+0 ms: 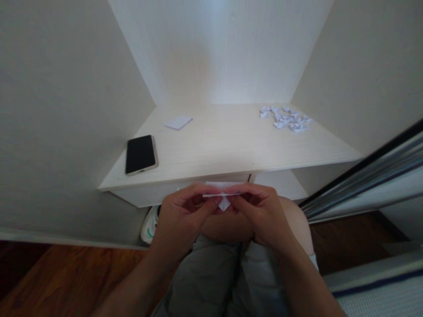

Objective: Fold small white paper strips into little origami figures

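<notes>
A small piece of folded white paper (224, 203) is held over my lap, just in front of the desk's edge. It has a flat strip across the top and a small pointed part hanging below. My left hand (187, 209) pinches its left side between thumb and fingers. On the right side my right hand (261, 209) grips it the same way, thumb close to the centre point. The fingertips behind the paper are partly hidden.
On the white desk (218, 145) lie a black phone (140, 154) at the left, a flat white paper (179, 122) at the back, and several small folded paper pieces (287, 119) at the back right. Walls rise on both sides. A shoe (150, 225) shows below.
</notes>
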Demonstrator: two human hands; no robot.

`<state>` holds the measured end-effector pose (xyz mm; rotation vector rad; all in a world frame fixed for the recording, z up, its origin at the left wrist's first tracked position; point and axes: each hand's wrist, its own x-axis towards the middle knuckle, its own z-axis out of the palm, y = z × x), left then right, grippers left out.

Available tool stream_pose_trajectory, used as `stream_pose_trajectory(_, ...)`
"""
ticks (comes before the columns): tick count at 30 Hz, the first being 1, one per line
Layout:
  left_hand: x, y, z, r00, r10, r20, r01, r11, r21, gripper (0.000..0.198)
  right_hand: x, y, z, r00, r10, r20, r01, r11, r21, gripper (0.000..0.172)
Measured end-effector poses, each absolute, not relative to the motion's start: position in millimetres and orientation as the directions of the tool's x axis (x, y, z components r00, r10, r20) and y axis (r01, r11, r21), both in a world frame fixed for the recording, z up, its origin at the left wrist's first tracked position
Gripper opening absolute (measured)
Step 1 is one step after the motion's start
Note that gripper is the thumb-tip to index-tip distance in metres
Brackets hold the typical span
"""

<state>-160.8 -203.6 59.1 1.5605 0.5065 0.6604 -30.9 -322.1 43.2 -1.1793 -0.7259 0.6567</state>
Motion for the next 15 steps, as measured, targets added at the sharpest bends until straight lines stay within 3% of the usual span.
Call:
stream_pose_trajectory(5,-161.1,-202.6,59.4,0.757,0.642,0.118,-0.025,-0.152,0.988,0.013,-31.4,-323.1,45.0,0.638,0.763,0.105,-0.114,0.229,-0.967,0.017)
stream_pose_trajectory(9,-160.3,-205.4,59.3,0.76,0.644,0.094,-0.039,-0.099,0.994,0.009,-32.7,-322.7,46.4,0.644,0.761,0.084,-0.133,0.219,-0.967,0.015)
stream_pose_trajectory(15,-160.3,-210.2,60.4,0.711,0.688,0.144,-0.082,-0.123,0.989,0.004,-37.9,-324.9,45.8,0.628,0.757,0.181,-0.103,0.311,-0.945,0.018)
